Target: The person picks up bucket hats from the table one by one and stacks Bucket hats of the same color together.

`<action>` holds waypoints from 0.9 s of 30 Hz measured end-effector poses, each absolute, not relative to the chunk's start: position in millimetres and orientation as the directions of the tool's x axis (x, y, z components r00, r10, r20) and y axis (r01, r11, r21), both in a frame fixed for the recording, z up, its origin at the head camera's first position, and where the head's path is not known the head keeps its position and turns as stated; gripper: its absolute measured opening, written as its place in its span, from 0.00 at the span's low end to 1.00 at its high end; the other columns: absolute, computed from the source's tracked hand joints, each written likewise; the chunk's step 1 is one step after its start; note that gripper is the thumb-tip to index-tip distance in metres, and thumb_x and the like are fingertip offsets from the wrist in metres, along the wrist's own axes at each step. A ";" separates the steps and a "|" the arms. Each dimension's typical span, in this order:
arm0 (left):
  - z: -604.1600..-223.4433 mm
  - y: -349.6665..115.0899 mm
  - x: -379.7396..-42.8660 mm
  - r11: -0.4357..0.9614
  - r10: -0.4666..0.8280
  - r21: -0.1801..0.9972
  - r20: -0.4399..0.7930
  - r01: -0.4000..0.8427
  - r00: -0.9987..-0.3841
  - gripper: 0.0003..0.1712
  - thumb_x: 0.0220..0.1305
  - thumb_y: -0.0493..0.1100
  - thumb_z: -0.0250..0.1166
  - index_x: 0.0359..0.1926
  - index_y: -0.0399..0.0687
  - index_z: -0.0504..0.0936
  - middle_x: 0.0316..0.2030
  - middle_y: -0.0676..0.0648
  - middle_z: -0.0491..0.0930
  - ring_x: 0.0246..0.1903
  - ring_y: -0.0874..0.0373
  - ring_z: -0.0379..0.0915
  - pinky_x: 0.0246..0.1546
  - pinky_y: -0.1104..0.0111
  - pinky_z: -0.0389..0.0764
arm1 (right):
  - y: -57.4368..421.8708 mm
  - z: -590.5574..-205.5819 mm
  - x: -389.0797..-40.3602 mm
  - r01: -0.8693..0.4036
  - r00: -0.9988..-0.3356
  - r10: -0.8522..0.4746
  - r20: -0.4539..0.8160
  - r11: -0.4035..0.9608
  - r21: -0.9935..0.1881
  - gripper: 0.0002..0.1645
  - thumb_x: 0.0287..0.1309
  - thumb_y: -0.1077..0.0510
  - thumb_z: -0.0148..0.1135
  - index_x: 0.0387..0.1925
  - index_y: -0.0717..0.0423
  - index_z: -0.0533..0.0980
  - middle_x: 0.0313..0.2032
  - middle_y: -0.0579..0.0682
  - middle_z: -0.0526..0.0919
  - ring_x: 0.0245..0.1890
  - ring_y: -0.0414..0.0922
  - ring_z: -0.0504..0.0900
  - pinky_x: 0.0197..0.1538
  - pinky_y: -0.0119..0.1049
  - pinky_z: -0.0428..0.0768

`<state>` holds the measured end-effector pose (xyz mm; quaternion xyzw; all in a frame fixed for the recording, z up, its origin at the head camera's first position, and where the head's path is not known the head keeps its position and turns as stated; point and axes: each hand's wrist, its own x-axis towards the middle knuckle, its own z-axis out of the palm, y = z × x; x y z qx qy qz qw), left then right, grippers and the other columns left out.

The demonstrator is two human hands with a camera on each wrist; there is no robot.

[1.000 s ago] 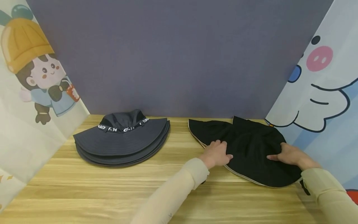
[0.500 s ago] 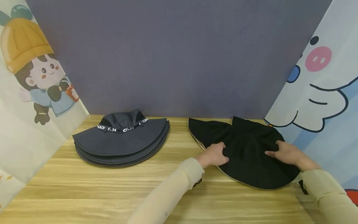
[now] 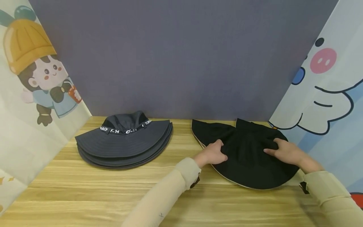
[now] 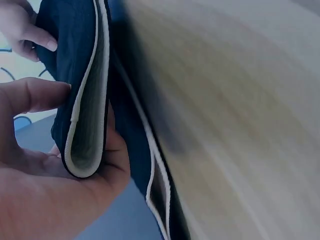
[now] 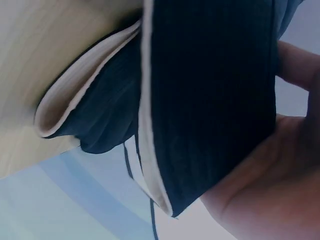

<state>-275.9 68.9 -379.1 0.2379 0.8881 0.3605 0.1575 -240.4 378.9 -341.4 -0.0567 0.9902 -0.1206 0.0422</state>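
A black bucket hat (image 3: 249,157) with pale edging lies on the right side of the table, its brim spread toward me. My left hand (image 3: 212,153) grips the brim at its left side. In the left wrist view, the thumb and fingers of that hand (image 4: 60,200) curl round a fold of the brim (image 4: 75,60), whose light lining shows. On the hat's right side, my right hand (image 3: 287,152) holds the brim, thumb on top. The right wrist view has this hand (image 5: 280,180) bent round the dark cloth (image 5: 210,90); its other fingertips are hidden.
A stack of dark grey bucket hats (image 3: 122,145) with a lettered band sits to the left on the wooden table (image 3: 93,195). Behind stands a grey panel (image 3: 181,60). Cartoon-printed walls (image 3: 326,104) close in both sides.
Both hands have shifted slightly left and a little away from me, still holding the black hat's brim. The brim's front has moved left with them. The grey stack stays put.
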 end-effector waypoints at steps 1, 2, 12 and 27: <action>-378.3 65.6 -276.7 0.619 0.537 0.724 -0.106 0.306 -0.837 0.33 0.68 0.45 0.65 0.70 0.44 0.66 0.64 0.41 0.75 0.57 0.55 0.75 0.54 0.66 0.76 | 376.5 -340.8 -239.7 -0.112 -0.989 -0.132 -0.065 0.962 -0.249 0.51 0.72 0.41 0.58 0.64 0.88 0.58 0.61 0.87 0.62 0.57 0.81 0.67 0.55 0.70 0.70; -377.0 62.0 -277.2 0.611 0.539 0.731 -0.104 0.303 -0.836 0.33 0.68 0.45 0.64 0.70 0.44 0.66 0.65 0.41 0.74 0.58 0.55 0.75 0.55 0.65 0.76 | 374.1 -340.4 -239.2 -0.124 -0.988 -0.143 -0.057 0.958 -0.257 0.49 0.71 0.42 0.59 0.63 0.87 0.59 0.60 0.86 0.64 0.56 0.80 0.69 0.54 0.69 0.72; -365.5 18.4 -285.3 0.538 0.594 0.793 -0.118 0.285 -0.796 0.22 0.70 0.44 0.61 0.60 0.42 0.70 0.55 0.45 0.74 0.49 0.54 0.72 0.49 0.63 0.73 | 348.9 -341.5 -240.9 -0.160 -0.982 -0.183 -0.052 0.942 -0.294 0.46 0.71 0.44 0.60 0.65 0.83 0.59 0.61 0.83 0.67 0.55 0.76 0.72 0.52 0.65 0.74; -365.8 -20.0 -295.9 0.554 0.593 0.778 -0.118 0.297 -0.796 0.07 0.67 0.41 0.58 0.36 0.41 0.77 0.44 0.44 0.79 0.35 0.56 0.69 0.41 0.65 0.72 | 310.2 -353.5 -250.7 -0.216 -0.967 -0.251 -0.047 0.902 -0.374 0.41 0.72 0.43 0.59 0.64 0.77 0.63 0.56 0.75 0.75 0.51 0.67 0.79 0.48 0.58 0.78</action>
